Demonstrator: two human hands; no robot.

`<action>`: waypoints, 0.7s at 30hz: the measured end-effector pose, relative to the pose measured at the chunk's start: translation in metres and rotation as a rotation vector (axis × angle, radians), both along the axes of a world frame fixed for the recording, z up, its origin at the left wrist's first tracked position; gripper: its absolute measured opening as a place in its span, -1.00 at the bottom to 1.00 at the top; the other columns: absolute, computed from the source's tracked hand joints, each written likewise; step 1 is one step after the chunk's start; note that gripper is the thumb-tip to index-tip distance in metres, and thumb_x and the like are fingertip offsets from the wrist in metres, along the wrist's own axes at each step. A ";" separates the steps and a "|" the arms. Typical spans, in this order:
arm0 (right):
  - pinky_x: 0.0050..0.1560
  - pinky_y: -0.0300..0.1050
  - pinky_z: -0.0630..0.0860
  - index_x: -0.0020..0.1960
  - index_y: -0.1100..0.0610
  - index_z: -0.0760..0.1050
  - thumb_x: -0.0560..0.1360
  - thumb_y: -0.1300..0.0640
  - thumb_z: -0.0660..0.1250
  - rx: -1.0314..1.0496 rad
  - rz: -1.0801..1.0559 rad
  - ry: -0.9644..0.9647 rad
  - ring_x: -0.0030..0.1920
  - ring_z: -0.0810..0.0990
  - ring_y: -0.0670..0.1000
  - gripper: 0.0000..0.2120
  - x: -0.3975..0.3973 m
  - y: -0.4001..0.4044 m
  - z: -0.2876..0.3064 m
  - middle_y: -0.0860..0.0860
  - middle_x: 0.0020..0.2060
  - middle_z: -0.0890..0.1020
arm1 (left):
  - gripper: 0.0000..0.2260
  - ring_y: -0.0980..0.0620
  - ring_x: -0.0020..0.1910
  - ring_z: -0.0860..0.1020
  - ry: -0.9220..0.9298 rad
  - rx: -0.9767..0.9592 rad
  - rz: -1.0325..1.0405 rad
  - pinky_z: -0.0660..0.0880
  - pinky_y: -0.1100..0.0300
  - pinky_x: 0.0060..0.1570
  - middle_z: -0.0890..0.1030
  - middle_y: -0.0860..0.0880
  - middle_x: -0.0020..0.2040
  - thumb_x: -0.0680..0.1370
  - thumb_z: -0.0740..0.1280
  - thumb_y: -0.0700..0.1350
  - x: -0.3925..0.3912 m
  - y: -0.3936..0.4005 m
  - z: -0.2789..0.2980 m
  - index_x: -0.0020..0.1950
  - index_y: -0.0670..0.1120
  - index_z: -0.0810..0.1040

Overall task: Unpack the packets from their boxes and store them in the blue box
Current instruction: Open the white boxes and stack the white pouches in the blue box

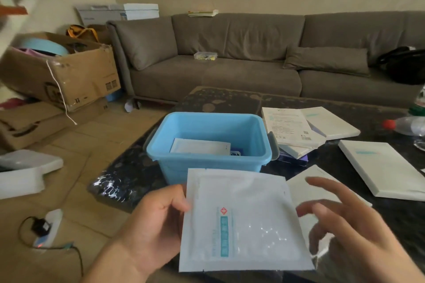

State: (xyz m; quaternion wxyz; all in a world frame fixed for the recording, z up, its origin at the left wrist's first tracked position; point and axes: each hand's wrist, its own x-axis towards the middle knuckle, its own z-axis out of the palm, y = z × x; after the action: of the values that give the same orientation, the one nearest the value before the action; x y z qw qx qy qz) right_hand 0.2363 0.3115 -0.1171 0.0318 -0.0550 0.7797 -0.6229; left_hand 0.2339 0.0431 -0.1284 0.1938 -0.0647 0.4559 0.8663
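Observation:
A white foil packet (243, 220) with a teal label is pinched at its left edge by my left hand (151, 220), low in the view in front of the blue box (207, 163). My right hand (349, 225) hovers at the packet's right side, fingers spread, holding nothing. The blue box stands on the dark table and holds at least one white packet (200, 146). Flat white boxes lie to the right: a stack (296, 131) beside the blue box, one (388, 167) further right, and another (308, 188) partly hidden behind the held packet.
The dark patterned table (230, 99) carries a plastic bottle with a red cap (407, 125) at its right edge. A grey sofa (230, 64) runs behind. Cardboard boxes (62, 76) pile up at left, and a white power strip with cables (46, 230) lies on the floor.

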 end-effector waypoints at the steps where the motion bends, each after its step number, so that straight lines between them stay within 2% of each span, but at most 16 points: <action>1: -0.33 -0.01 0.57 0.19 -0.21 0.50 0.38 -0.05 0.49 -0.069 0.082 -0.138 -0.30 0.68 0.10 -0.60 -0.007 -0.009 0.013 0.05 -0.17 0.72 | -0.46 -0.19 -0.20 0.64 0.017 0.020 0.002 0.58 0.06 -0.21 0.66 -0.26 -0.16 -0.12 0.50 -0.22 -0.003 0.000 0.005 -0.15 -0.25 0.69; 2: -0.29 0.05 0.61 0.24 -0.21 0.46 0.35 -0.04 0.52 -0.119 0.150 -0.199 -0.22 0.71 0.12 -0.50 -0.015 -0.016 0.025 0.07 -0.14 0.73 | -0.44 -0.18 -0.16 0.66 0.029 0.039 0.008 0.60 0.05 -0.20 0.68 -0.25 -0.11 -0.09 0.52 -0.21 -0.005 0.000 0.011 -0.08 -0.24 0.70; 4: -0.16 0.15 0.67 0.28 -0.21 0.42 0.32 0.14 0.47 -0.184 0.199 -0.171 -0.11 0.73 0.16 -0.41 -0.030 -0.031 0.044 0.09 -0.08 0.73 | -0.42 -0.18 -0.02 0.66 0.043 0.057 0.074 0.60 0.00 -0.14 0.67 -0.24 0.03 0.10 0.52 -0.21 -0.012 -0.002 0.024 0.14 -0.18 0.66; 6: -0.09 0.19 0.66 0.30 -0.24 0.41 0.32 0.18 0.41 -0.150 0.181 -0.092 -0.07 0.73 0.15 -0.38 -0.050 -0.044 0.057 0.05 -0.03 0.73 | -0.60 -0.13 0.06 0.66 0.087 -0.004 0.215 0.62 0.03 -0.16 0.68 -0.20 0.08 0.36 0.43 -0.17 -0.020 -0.006 0.039 0.20 -0.15 0.61; 8: -0.10 0.20 0.66 0.31 -0.25 0.42 0.38 0.15 0.43 -0.064 0.112 -0.020 -0.06 0.72 0.14 -0.43 -0.077 -0.057 0.066 0.02 0.00 0.72 | -0.81 -0.06 0.02 0.70 0.151 -0.122 0.431 0.64 0.05 -0.16 0.72 -0.15 0.02 0.53 0.31 -0.16 -0.029 -0.015 0.049 0.13 -0.13 0.56; 10: -0.15 0.14 0.67 0.30 -0.17 0.45 0.45 0.18 0.44 -0.010 0.052 0.007 -0.03 0.70 0.11 -0.51 -0.111 -0.073 0.070 0.04 0.06 0.68 | -0.90 -0.03 0.01 0.70 0.194 -0.207 0.681 0.60 0.03 0.01 0.73 -0.10 0.01 0.54 0.29 -0.16 -0.036 -0.029 0.051 0.05 -0.09 0.50; 12: -0.28 0.00 0.68 0.30 -0.07 0.46 0.50 0.23 0.40 0.051 0.037 -0.024 0.00 0.66 0.09 -0.58 -0.140 -0.092 0.069 0.05 0.11 0.63 | -0.91 -0.05 0.04 0.69 0.196 -0.126 0.843 0.56 0.01 0.13 0.70 -0.11 0.07 0.62 0.21 -0.21 -0.039 -0.041 0.050 0.07 -0.12 0.49; 13: -0.34 -0.05 0.66 0.28 -0.03 0.46 0.51 0.25 0.39 0.082 0.043 -0.051 -0.01 0.65 0.09 -0.60 -0.152 -0.102 0.066 0.07 0.11 0.60 | -0.87 -0.06 0.05 0.69 0.173 -0.047 0.887 0.56 0.02 0.13 0.69 -0.13 0.09 0.64 0.17 -0.22 -0.039 -0.046 0.049 0.12 -0.14 0.48; 16: -0.47 -0.09 0.62 0.22 0.02 0.47 0.52 0.30 0.37 0.157 0.071 -0.141 -0.10 0.63 0.08 -0.67 -0.176 -0.129 0.046 0.13 0.07 0.58 | -0.81 -0.11 0.02 0.70 0.111 0.131 0.919 0.59 0.04 0.02 0.69 -0.18 0.07 0.63 0.16 -0.24 -0.038 -0.057 0.048 0.21 -0.18 0.46; 19: -0.49 -0.09 0.60 0.24 0.06 0.47 0.53 0.31 0.36 0.190 0.107 -0.231 -0.19 0.64 0.08 -0.67 -0.188 -0.147 0.028 0.14 -0.04 0.58 | -0.90 -0.13 -0.03 0.71 0.081 0.188 0.907 0.60 0.01 0.01 0.71 -0.20 0.03 0.61 0.18 -0.25 -0.038 -0.062 0.049 0.05 -0.17 0.47; 21: -0.43 -0.06 0.63 0.25 0.05 0.47 0.53 0.31 0.37 0.232 0.128 -0.263 -0.20 0.65 0.08 -0.66 -0.194 -0.152 0.024 0.12 -0.07 0.60 | -0.91 -0.13 -0.05 0.71 0.066 0.202 0.911 0.60 0.00 0.02 0.72 -0.20 0.01 0.61 0.19 -0.25 -0.038 -0.064 0.049 0.05 -0.17 0.46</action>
State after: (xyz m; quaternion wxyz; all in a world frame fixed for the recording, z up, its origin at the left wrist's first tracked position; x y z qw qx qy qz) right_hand 0.0427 0.1599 -0.0927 0.1790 -0.0188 0.8303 -0.5275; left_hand 0.1963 -0.0211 -0.0795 -0.2158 -0.2116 0.3004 0.9047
